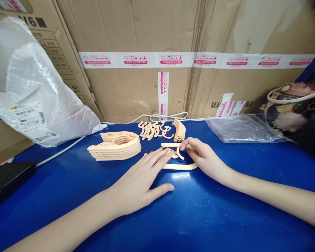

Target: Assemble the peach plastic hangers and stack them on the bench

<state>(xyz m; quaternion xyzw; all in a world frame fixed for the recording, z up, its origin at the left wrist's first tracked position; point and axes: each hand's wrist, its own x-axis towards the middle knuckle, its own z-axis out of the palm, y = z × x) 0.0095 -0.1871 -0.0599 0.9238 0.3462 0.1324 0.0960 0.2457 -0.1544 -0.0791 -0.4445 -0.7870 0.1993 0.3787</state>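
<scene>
My left hand (138, 180) lies flat with fingers stretched and thumb apart, its fingertips over a cream plastic folding hanger (179, 167) that is partly hidden beneath them. The thumb and fingers of my right hand (208, 159) are closed on the hanger's right part, by a straight strip with a small hole near its end. A curved hook (180, 154) shows between the two hands. Left of them sits a neat stack of cream hanger pieces (114, 146). Behind lie a pile of loose hooks (153, 130) and a small stack of short bars (179, 130).
All this lies on a blue table (199, 217). A large cardboard box (136, 31) stands behind, with a white cable (170, 116) along its foot. A white plastic bag (42, 87) and a black device (10, 182) are at left, a clear plastic bag (241, 127) at right.
</scene>
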